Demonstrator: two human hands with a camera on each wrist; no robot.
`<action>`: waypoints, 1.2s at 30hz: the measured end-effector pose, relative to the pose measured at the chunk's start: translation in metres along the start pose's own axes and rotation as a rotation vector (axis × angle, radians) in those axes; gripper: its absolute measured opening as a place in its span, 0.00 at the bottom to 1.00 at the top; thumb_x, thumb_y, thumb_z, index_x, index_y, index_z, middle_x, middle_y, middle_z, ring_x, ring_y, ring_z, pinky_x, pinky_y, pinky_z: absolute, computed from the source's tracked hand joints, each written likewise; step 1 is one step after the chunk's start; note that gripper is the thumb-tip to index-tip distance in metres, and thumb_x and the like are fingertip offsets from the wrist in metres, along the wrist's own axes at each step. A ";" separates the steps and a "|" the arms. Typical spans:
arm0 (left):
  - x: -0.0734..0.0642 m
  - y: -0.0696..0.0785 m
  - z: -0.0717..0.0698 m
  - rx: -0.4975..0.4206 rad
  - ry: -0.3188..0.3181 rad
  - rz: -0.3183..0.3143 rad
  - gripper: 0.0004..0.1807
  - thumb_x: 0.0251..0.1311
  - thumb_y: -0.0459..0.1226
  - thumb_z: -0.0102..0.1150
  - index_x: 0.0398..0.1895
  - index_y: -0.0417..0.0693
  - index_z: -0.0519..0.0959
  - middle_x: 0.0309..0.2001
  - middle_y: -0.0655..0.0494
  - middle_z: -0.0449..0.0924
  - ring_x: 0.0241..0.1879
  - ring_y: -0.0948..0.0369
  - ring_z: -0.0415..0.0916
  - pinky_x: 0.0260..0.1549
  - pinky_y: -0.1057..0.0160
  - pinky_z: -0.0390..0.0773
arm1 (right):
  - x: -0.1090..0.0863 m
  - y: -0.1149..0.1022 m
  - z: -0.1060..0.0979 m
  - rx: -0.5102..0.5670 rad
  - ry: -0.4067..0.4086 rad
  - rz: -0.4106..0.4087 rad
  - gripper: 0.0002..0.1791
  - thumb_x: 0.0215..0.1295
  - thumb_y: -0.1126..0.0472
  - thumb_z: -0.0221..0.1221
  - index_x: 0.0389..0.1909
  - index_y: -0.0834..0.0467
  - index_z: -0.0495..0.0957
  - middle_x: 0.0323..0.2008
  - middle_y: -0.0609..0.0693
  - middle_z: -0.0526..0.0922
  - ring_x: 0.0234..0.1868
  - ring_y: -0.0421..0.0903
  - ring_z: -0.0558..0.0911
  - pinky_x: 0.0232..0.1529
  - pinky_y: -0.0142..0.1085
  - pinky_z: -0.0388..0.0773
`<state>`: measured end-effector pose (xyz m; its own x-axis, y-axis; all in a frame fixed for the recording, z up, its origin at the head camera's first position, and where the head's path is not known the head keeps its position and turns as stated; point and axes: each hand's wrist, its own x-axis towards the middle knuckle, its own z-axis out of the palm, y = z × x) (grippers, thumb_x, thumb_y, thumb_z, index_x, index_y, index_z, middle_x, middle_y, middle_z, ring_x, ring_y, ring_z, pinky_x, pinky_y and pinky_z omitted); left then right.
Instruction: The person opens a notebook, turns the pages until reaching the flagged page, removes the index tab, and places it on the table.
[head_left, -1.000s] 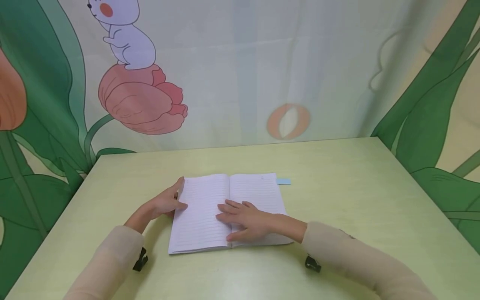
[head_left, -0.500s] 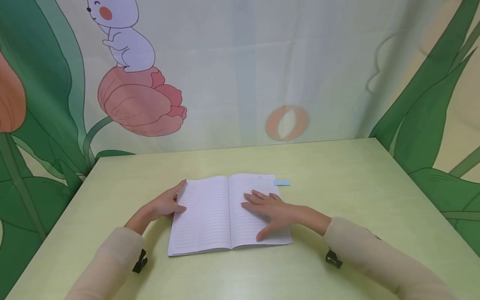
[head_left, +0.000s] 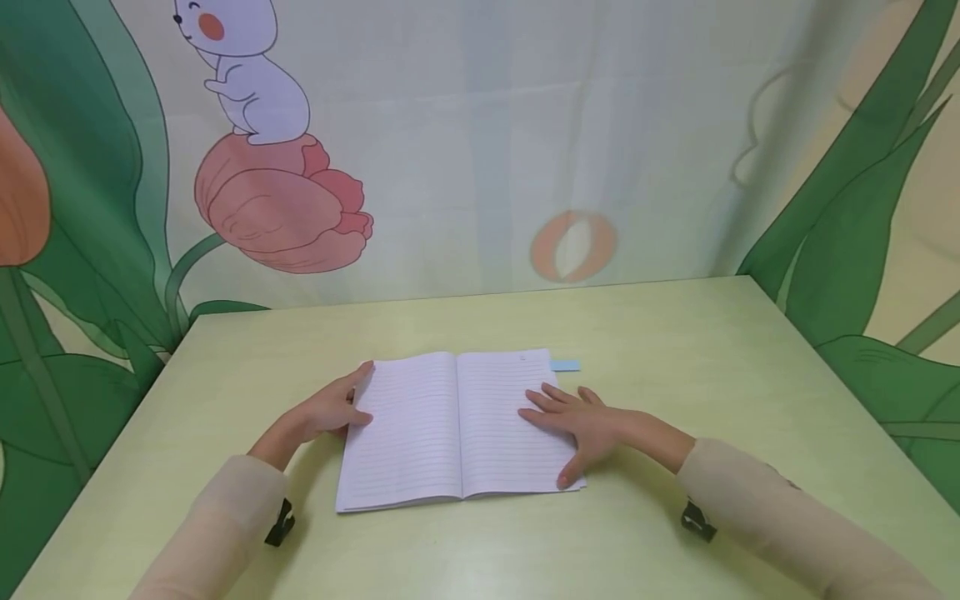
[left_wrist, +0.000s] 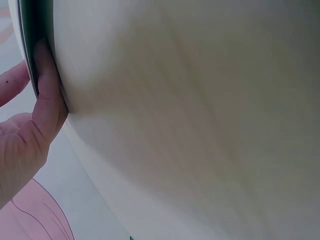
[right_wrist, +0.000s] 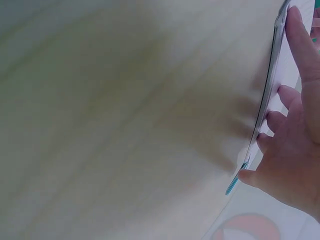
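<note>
An open lined notebook (head_left: 408,433) lies on the table with both white pages facing up. At its left edge my left hand (head_left: 330,408) pinches the pages, thumb on top; in the left wrist view a finger (left_wrist: 47,85) is tucked in beneath the thumb, between the dark inner layers. Spread fingers of my right hand (head_left: 588,421) rest on the right page near its outer edge. In the right wrist view those fingertips (right_wrist: 295,17) lie along the notebook's edge (right_wrist: 270,75). A light blue tab (head_left: 565,366) sticks out at the upper right.
The pale green-yellow table (head_left: 465,554) extends around the notebook on all sides. Behind it hangs a printed curtain (head_left: 450,167) with a rabbit, tulips and leaves. A small black clip-like piece hangs under each sleeve (head_left: 780,500).
My right hand has slid rightward over the page, from the centre fold to the outer right edge. My left hand has stayed at the left edge.
</note>
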<state>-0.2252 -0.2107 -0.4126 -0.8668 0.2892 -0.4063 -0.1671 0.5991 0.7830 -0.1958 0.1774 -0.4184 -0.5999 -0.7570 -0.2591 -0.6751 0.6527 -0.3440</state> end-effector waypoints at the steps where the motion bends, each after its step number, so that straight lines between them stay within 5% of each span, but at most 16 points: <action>1: 0.000 0.000 0.000 0.005 0.002 -0.002 0.47 0.56 0.25 0.55 0.72 0.50 0.37 0.68 0.34 0.37 0.45 0.48 0.67 0.33 0.59 0.74 | 0.000 0.000 0.000 -0.001 0.002 0.000 0.57 0.42 0.33 0.63 0.70 0.54 0.49 0.70 0.57 0.41 0.69 0.59 0.37 0.57 0.65 0.35; 36: -0.004 0.002 0.002 0.033 -0.013 0.033 0.47 0.56 0.24 0.53 0.71 0.47 0.36 0.69 0.35 0.32 0.40 0.49 0.69 0.29 0.58 0.73 | -0.002 -0.004 0.000 -0.045 0.051 0.015 0.51 0.44 0.36 0.63 0.68 0.54 0.56 0.69 0.57 0.48 0.69 0.58 0.43 0.56 0.65 0.41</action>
<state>-0.2214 -0.2092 -0.4108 -0.8654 0.3188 -0.3867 -0.1227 0.6134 0.7802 -0.1921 0.1758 -0.4164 -0.6301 -0.7456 -0.2169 -0.6842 0.6652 -0.2990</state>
